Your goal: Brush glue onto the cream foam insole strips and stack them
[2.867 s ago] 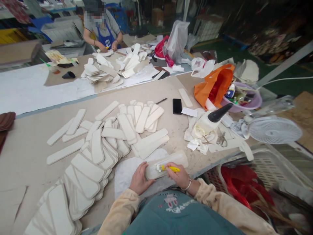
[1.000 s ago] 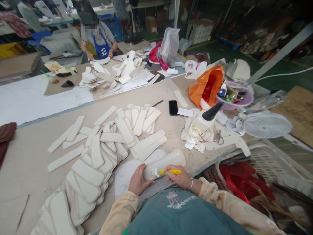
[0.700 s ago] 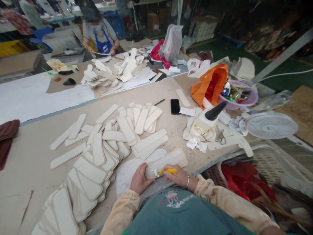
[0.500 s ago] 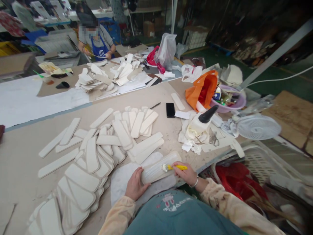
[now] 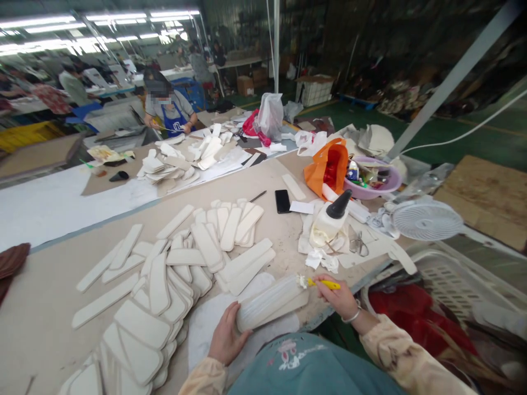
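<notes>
My right hand [image 5: 338,299] is closed around the yellow handle of a small brush [image 5: 325,283]. White paste clings to the bristles, which touch the far right end of a pale, round-cornered strip [image 5: 269,300]. Wet-looking streaks run along that strip. At its near left end my left hand [image 5: 229,333] grips the edge between thumb and fingers. Part of another strip shows under its lower edge, over a white sheet [image 5: 206,312]. Many similar strips lie in an overlapping heap [image 5: 164,280] to the left.
A white bottle with a black nozzle [image 5: 329,219], scissors [image 5: 359,245] and a phone [image 5: 282,201] lie beyond my right hand. An orange bag [image 5: 325,170], purple basin [image 5: 374,189] and white fan [image 5: 428,220] stand farther right. Across the table a person [image 5: 171,112] works.
My right hand has moved the brush rightward along the strip to its far end. My left hand stays at the left end. The camera view has tilted up.
</notes>
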{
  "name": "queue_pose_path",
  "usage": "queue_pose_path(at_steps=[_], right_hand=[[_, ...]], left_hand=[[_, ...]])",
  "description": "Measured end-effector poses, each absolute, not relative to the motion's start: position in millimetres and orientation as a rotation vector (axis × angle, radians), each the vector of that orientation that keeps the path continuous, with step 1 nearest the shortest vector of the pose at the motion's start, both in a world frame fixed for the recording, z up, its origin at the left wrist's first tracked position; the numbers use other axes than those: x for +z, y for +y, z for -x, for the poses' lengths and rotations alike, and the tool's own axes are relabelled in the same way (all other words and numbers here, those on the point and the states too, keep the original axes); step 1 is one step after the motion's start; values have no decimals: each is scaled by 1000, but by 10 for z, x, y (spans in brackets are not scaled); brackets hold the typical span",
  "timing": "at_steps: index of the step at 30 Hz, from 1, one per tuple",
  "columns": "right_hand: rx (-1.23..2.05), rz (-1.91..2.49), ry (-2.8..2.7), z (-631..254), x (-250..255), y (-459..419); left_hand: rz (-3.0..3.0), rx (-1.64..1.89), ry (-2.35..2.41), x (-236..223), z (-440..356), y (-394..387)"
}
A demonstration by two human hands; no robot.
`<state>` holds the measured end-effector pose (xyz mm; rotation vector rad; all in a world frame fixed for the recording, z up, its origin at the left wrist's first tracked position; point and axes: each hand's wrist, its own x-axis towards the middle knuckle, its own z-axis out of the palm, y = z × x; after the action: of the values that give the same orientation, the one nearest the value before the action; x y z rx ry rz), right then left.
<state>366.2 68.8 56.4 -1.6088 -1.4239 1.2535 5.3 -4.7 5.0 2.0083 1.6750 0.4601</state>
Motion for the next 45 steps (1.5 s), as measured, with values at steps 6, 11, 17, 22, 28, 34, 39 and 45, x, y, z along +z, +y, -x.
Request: queue_pose_path(at_steps=[6,11,17,22,28,34,39,45], right_hand=[[1229,1526,-1341,-3747,610,620],[1114,1522,-1238,-3864,687,527],[971,1538,-1151,-3945,683,348],[914,1584,-1145,-3973,699,179],[916,1601,-1168,-3932,730,77],[911,1579,-1194,-3809,686,124],[862,1507,-1219,-3777,753,231],[790,1419,-1438,-3735,946,517]], left_hand=[[-2075,418,1735,106,49,-152],[-2119,421,1885,236,173,177],[-2153,58,1848,290,94,1175],[-2109,-73,1868,112,-48,1774],[-2075,-199,1924,75,-49,1919],[-2048,-129,1988,94,-58,1854],[-2097,22,1843,302,-20,1739],[-2072,349,1518,949,-67,1285]])
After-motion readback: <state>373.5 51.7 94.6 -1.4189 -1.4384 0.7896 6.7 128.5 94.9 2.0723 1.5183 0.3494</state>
